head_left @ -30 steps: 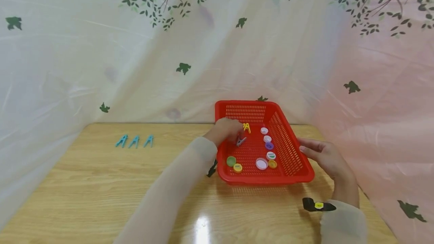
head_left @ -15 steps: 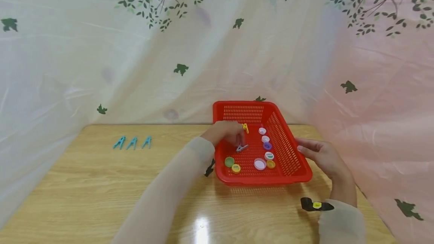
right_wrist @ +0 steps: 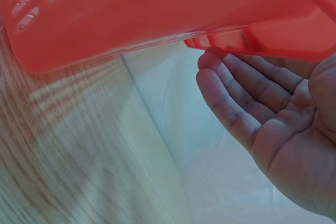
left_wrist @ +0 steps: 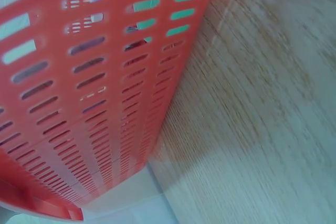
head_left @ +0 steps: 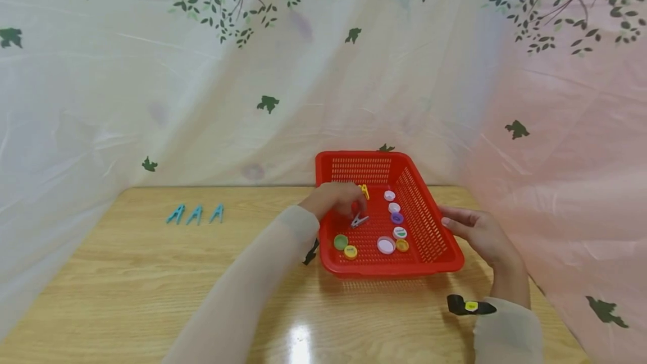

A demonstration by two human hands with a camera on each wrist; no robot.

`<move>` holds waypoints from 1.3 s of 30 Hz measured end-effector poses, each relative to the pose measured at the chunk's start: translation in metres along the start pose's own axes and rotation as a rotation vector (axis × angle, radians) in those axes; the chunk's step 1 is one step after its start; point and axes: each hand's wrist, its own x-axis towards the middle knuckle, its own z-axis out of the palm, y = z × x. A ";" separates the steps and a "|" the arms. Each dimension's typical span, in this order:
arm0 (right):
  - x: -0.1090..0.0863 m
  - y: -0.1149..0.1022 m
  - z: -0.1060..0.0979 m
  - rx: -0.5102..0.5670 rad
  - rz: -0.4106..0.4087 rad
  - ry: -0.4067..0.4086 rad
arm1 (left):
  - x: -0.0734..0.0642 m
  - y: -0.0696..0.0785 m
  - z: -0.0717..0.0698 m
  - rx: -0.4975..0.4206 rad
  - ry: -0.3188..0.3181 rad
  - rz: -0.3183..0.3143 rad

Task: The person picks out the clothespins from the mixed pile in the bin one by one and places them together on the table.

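Nearest us, at the bottom of the head view, we see the left sleeve (head_left: 242,291) slanting up from the lower middle, and the right sleeve (head_left: 507,330) at the lower right, a black strap (head_left: 470,305) beside its cuff. Beyond it, right of centre, the right hand (head_left: 480,235) meets the right rim of the red basket (head_left: 399,269). In the right wrist view we see its fingers only lightly bent, spread loosely, the tips against the rim's underside rather than wrapped round it.

The basket stands on the wooden table (head_left: 126,285). At its near left lie a yellow lid (head_left: 350,251) and a green lid (head_left: 341,242), just beside each other; nearer its right wall we find a large pale lid (head_left: 386,245), an amber lid (head_left: 402,245), a white lid (head_left: 400,233), a purple lid (head_left: 397,218) and two small pale lids (head_left: 394,208).

Over the basket's left side, the left hand (head_left: 336,198) reaches in, fingers bent down at the grey clothespin (head_left: 360,221) on the floor; we cannot tell whether they pinch it. Just past them lies a yellow clothespin (head_left: 365,191), partly hidden. Three blue clothespins (head_left: 176,214) lie in a row, left of centre. Farthest off hangs a leaf-printed sheet (head_left: 227,100).
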 end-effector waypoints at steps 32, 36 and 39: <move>0.003 0.002 0.001 0.020 0.013 -0.001 | -0.003 -0.001 0.003 0.096 0.054 -0.034; 0.003 0.003 0.000 0.020 0.014 -0.002 | -0.003 0.001 0.004 0.108 0.077 -0.022; 0.002 0.003 0.001 0.020 0.013 -0.001 | -0.003 0.001 0.005 0.089 0.074 -0.005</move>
